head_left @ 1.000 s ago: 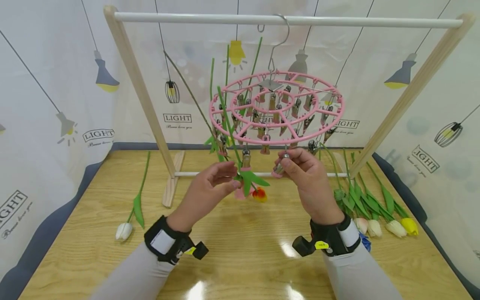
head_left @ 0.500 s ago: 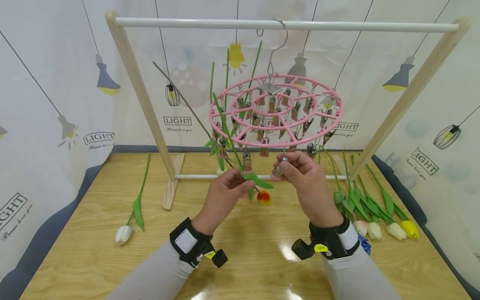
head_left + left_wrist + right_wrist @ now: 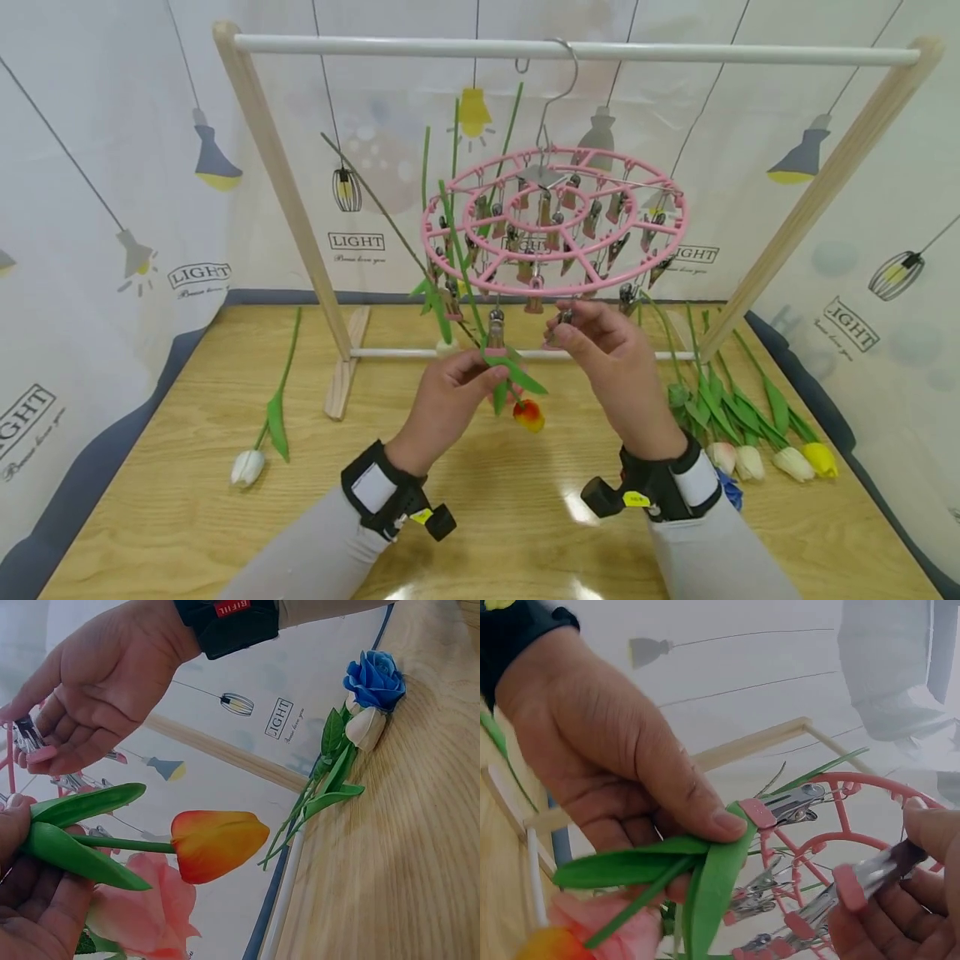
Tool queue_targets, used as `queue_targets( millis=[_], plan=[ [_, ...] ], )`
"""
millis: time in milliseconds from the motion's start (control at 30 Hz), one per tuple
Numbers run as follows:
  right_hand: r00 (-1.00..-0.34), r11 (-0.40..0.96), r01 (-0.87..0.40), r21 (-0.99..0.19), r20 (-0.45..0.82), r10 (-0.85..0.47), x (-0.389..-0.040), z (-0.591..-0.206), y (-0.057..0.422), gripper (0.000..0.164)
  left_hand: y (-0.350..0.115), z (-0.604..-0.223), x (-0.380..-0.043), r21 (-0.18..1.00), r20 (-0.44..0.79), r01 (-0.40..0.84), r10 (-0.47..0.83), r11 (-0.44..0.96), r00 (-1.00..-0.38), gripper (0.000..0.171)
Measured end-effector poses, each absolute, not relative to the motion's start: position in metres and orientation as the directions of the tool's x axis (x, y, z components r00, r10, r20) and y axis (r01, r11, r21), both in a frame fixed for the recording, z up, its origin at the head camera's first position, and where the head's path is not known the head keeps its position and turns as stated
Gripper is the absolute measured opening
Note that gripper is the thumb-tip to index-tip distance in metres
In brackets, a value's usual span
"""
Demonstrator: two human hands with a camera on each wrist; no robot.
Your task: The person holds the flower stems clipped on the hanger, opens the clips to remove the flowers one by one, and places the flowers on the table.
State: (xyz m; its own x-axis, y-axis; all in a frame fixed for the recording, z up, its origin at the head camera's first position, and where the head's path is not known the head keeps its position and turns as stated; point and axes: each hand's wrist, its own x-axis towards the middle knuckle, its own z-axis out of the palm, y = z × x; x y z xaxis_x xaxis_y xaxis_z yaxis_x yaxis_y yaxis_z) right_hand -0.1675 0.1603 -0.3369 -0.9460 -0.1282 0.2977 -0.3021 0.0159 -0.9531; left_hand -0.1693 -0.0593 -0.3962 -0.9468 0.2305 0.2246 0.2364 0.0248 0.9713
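Note:
A red-yellow tulip [image 3: 528,414] hangs head down at the front of a pink round clip hanger [image 3: 540,292]. My left hand [image 3: 446,400] pinches its stem and leaves just beneath a metal clip [image 3: 496,329]. In the right wrist view that clip's pink tip [image 3: 757,812] lies against the tulip's green leaves [image 3: 718,889]. Another clip [image 3: 561,327], on the hanger's front rim, is held between thumb and fingers of my right hand [image 3: 618,375]. Behind the tulip, the left wrist view has a pink flower [image 3: 146,907], partly covered by leaves and fingers.
The hanger hooks over the white bar [image 3: 375,42] of a wooden-legged rack. More stems hang at its left side. A white tulip [image 3: 247,468] lies on the table at left. Several flowers, including a yellow tulip [image 3: 819,458] and a blue rose [image 3: 375,681], lie at right.
My left hand has moved right and now pinches the tulip, whose bloom has shifted slightly right and down. My right hand keeps its hold on the clip, which has turned a little.

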Motion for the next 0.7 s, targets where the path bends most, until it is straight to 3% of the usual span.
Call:
queue_targets(
  millis=[100,167,300,367,433,533,700],
  plan=[
    [-0.92,0.171,-0.392,-0.904,0.384,-0.075,-0.164,-0.334,0.159,0.037,-0.06,-0.396,-0.168,0.97,0.233,0.243,0.243,0.011,-0.942,0.028],
    [-0.868,0.304,-0.482,-0.822,0.494,-0.042,-0.161,-0.331,0.159,0.039,-0.06,-0.395,-0.166,0.969,0.235,0.246,0.251,0.014,-0.939,0.027],
    [-0.675,0.535,-0.628,-0.564,0.738,-0.014,-0.154,-0.324,0.158,0.039,-0.059,-0.392,-0.164,0.969,0.224,0.241,0.244,0.045,-0.944,0.023],
    [-0.571,0.581,-0.677,-0.452,0.821,-0.027,-0.149,-0.321,0.155,0.042,-0.059,-0.392,-0.163,0.969,0.222,0.241,0.245,0.05,-0.944,0.023],
    [-0.522,0.585,-0.711,-0.391,0.85,-0.066,-0.143,-0.321,0.15,0.05,-0.058,-0.391,-0.162,0.968,0.226,0.245,0.25,0.048,-0.942,0.023],
    [-0.559,0.504,-0.757,-0.416,0.812,-0.168,-0.139,-0.324,0.14,0.045,-0.057,-0.389,-0.162,0.966,0.238,0.256,0.259,0.038,-0.936,0.024],
    [-0.782,0.375,-0.622,-0.688,0.576,-0.239,-0.145,-0.332,0.13,0.052,-0.054,-0.389,-0.16,0.958,0.268,0.285,0.274,0.023,-0.923,0.016]
  ],
)
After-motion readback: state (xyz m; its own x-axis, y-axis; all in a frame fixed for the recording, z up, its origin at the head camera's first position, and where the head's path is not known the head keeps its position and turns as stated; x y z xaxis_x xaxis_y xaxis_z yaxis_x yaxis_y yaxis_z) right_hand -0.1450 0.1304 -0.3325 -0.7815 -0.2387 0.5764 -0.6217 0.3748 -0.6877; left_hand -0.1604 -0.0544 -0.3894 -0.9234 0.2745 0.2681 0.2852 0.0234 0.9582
